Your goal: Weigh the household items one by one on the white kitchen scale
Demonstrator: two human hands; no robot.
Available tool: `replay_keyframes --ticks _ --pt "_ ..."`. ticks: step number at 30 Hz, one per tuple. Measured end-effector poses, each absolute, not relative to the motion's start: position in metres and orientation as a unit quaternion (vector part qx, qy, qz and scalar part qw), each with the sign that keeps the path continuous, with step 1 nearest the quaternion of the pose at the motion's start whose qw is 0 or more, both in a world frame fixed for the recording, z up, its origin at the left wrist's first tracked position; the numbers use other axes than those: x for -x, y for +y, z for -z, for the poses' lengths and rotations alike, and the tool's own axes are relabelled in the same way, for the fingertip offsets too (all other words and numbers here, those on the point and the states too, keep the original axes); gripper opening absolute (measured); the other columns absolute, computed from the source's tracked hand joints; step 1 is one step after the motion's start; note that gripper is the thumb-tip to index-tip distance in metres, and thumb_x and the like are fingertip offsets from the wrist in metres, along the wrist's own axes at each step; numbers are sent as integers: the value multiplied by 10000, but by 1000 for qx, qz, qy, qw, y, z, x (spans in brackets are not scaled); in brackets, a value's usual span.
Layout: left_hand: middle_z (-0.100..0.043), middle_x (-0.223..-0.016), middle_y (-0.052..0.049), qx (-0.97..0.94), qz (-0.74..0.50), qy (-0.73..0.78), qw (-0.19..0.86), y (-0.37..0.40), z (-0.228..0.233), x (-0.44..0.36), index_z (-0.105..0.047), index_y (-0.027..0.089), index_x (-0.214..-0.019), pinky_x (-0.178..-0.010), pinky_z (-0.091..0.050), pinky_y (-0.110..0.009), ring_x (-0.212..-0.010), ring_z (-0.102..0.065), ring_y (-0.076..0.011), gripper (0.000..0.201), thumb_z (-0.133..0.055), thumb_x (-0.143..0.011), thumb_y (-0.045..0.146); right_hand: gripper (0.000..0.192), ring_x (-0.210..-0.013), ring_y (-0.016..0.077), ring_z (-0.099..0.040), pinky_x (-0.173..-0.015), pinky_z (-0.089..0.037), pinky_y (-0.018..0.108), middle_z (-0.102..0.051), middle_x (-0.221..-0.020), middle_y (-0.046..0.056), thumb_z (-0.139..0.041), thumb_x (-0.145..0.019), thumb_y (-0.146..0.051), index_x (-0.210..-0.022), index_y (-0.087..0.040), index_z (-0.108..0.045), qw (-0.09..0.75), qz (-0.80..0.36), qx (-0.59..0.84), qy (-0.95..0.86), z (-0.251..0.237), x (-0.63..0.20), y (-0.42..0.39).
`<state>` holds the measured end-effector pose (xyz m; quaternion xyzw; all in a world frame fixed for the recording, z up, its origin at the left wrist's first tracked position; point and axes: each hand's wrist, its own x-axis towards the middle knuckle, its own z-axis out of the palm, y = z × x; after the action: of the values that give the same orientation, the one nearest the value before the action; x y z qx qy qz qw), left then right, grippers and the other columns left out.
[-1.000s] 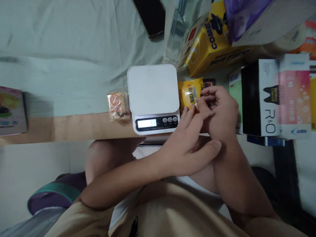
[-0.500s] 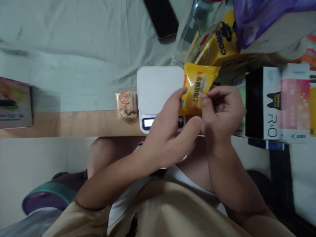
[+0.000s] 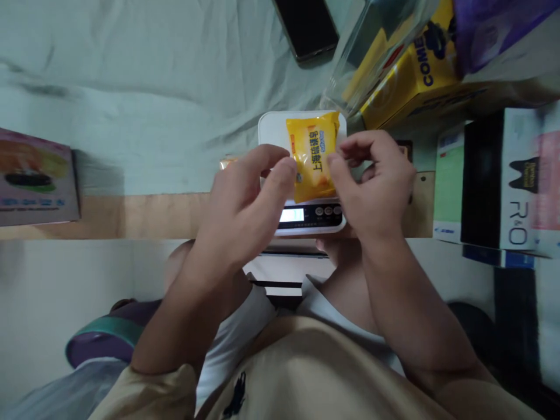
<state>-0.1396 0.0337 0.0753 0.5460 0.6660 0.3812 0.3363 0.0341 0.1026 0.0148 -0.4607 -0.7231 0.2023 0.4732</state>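
Near: left hand point(image 3: 245, 201) and right hand point(image 3: 376, 186) each pinch a side edge of the yellow snack packet point(image 3: 313, 156), fingers closed on it, holding it just above the white kitchen scale point(image 3: 271, 125) at the worktop point(image 3: 144, 213) edge. Scale display lit. Right: black-and-white box point(image 3: 503, 181). Far right: yellow carton point(image 3: 415, 81). Far: black phone point(image 3: 308, 26) on the pale cloth point(image 3: 153, 87).
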Motion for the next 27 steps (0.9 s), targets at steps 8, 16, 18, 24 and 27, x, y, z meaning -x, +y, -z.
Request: replay_keyframes --ticks 8,16,18,24,27 --pt "-747 -864 -6 -523 -427 657 334 42 -69 156 -710 247 -862 -709 -469 -346 -821 -675 -172 142 -653 -945 347 281 -737 137 -616 -717 -468 323 -625 -882 -5 -526 -1079 -480 -1038 -262 -698 520 -179 452 -702 -11 -56 104" --pt "-726 -788 -2 -536 -420 657 323 49 -70 152 -685 229 -826 -660 -449 -332 -757 -665 -162 117 -646 -912 298 337 -733 146 -640 -694 -442 337 -644 -797 -2 -489 -1068 -441 -955 -208 -704 493 -209 457 -710 -16 -52 101" --pt "-721 -782 -1 -540 -414 658 322 51 -69 151 -678 224 -832 -660 -460 -323 -750 -663 -161 108 -641 -914 285 359 -724 141 -633 -702 -436 338 -646 -779 -6 -478 -1075 -445 -935 -204 -705 494 -210 453 -711 -16 -50 101" --pt "-735 -808 0 -548 -337 697 316 52 -67 150 -686 219 -894 -630 -429 -323 -697 -617 -150 128 -623 -932 324 388 -901 179 -680 -854 -509 391 -723 -920 15 -420 -1107 -480 -1000 -254 -717 459 -192 436 -749 -10 -46 101" --pt "-776 -936 -27 -580 -309 697 288 49 -67 149 -712 213 -973 -717 -473 -357 -756 -636 -173 181 -595 -955 349 404 -994 204 -690 -932 -527 423 -765 -1013 31 -405 -1109 -487 -1049 -256 -730 437 -167 440 -766 -6 -45 101"
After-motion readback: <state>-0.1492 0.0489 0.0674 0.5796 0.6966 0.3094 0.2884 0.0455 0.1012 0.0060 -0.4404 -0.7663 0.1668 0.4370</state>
